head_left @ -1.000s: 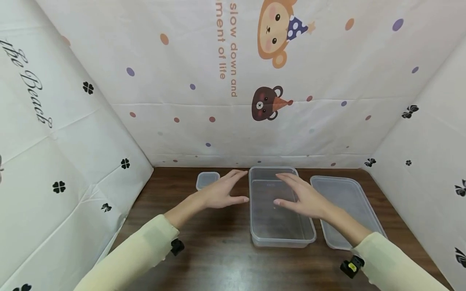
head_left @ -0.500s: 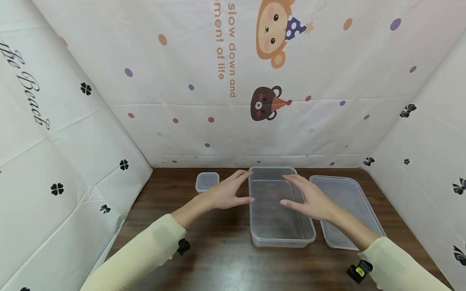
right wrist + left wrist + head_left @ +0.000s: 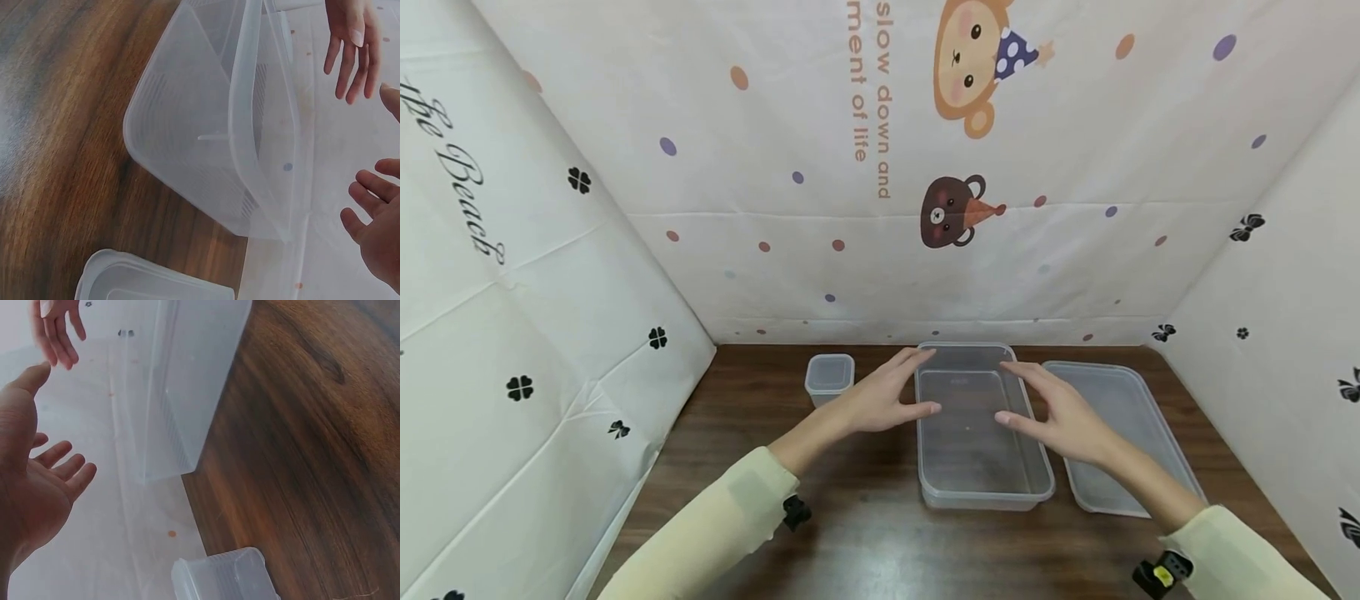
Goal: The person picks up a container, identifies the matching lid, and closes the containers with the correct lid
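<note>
A large clear plastic food container [image 3: 977,467] stands open-topped on the table, with nothing visible inside it. My left hand [image 3: 883,400] hovers over its left rim, thumb and fingers spread apart and holding nothing. Over the right rim hangs my right hand [image 3: 1060,417], likewise spread and with nothing in it. In the left wrist view the left hand [image 3: 44,469] appears raised beside the container wall [image 3: 200,381]. The right wrist view shows the right hand [image 3: 375,219] at the frame's edge, apart from the container [image 3: 187,112].
A flat translucent lid [image 3: 1120,417] lies right of the container, partly covered by the right forearm. At the back left stands a small lidded clear box [image 3: 830,372], its lower part behind the left wrist. Printed cloth walls [image 3: 775,275] enclose the dark wooden table [image 3: 865,542].
Both hands have drifted to the right, the left one further over the container and the right one toward its right rim. Container, lid and small box stay in place.
</note>
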The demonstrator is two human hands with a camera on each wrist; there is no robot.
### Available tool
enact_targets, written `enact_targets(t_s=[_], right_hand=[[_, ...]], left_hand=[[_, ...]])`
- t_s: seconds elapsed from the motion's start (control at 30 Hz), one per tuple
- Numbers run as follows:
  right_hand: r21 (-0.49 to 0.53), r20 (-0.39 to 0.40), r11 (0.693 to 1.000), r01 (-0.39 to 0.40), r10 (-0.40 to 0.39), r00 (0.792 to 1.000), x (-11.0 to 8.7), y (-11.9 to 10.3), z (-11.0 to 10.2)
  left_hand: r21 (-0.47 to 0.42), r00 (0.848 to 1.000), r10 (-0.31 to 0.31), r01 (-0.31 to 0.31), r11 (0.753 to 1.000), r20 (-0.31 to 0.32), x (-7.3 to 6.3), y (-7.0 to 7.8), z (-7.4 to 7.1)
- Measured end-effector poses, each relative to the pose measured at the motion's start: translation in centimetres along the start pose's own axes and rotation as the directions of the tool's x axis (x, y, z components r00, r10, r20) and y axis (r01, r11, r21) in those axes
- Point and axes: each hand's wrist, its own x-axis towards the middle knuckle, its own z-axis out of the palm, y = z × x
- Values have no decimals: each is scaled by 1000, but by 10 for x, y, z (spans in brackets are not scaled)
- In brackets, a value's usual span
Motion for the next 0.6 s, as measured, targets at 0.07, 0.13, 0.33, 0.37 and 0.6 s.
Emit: enact_targets(t_s=[0.07, 0.13, 0.33, 0.37, 0.6], right_hand=[[-3, 1, 1000, -6, 6, 1000, -2, 1, -1], [-7, -1, 1000, -12, 12, 1000, -3, 3, -2], [10, -21, 1000, -20, 20, 1000, -7, 7, -5], [11, -25, 1000, -20, 20, 999, -8, 8, -5], [7, -37, 999, -35, 36, 999, -9, 11, -7]], left_hand=[[-10, 1000, 6, -6, 1000, 0, 2, 3, 0], [-27, 1000, 13, -13, 1000, 1, 4, 6, 0], [-110, 999, 38, -40, 993, -26, 12, 14, 4], [-118, 998, 45, -48, 992, -31, 13, 16, 5], [-145, 997, 65, -69, 987, -33, 15, 25, 6]])
